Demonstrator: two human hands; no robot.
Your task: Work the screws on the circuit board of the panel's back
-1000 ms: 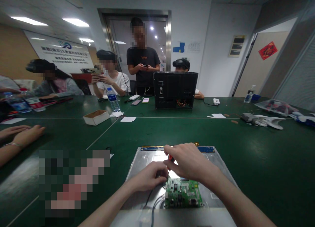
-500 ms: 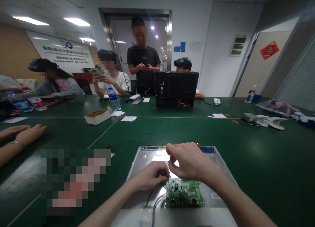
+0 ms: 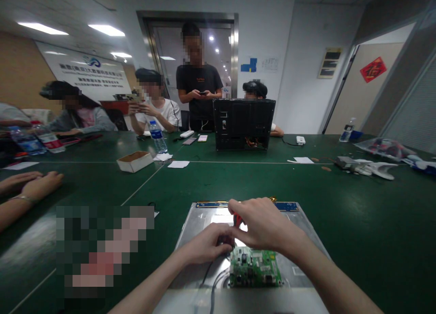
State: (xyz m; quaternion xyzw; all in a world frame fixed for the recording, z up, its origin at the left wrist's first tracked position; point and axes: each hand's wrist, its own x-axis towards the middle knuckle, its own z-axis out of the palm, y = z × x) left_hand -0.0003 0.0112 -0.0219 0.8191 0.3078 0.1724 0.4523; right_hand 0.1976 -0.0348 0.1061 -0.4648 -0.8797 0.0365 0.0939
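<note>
My right hand (image 3: pixel 260 221) pinches a small screwdriver (image 3: pixel 237 220) from above. Its red handle shows between thumb and fingers, while most of the shaft and the tip are hidden. Close beside it, my left hand (image 3: pixel 213 242) is curled with its fingertips together at the upper left corner of the green circuit board (image 3: pixel 255 271); whatever they grip is hidden. The board lies on the flat silver metal back of a panel (image 3: pixel 187 230), below my right hand. A blue circuit strip (image 3: pixel 286 207) runs along the panel's far edge. Dark cables (image 3: pixel 214 289) pass left of the board.
A black monitor housing (image 3: pixel 243 123) stands across the green table (image 3: pixel 361 214). A small open box (image 3: pixel 135 161), a water bottle (image 3: pixel 157 137) and papers lie at the far left. Another person's hands (image 3: pixel 41 187) rest on the left. Metal and white parts (image 3: pixel 364 165) lie far right.
My right fingers have shifted and turned slightly around the red handle, with the thumb now closer to my left fingertips. My left hand, the board and the panel stay in place.
</note>
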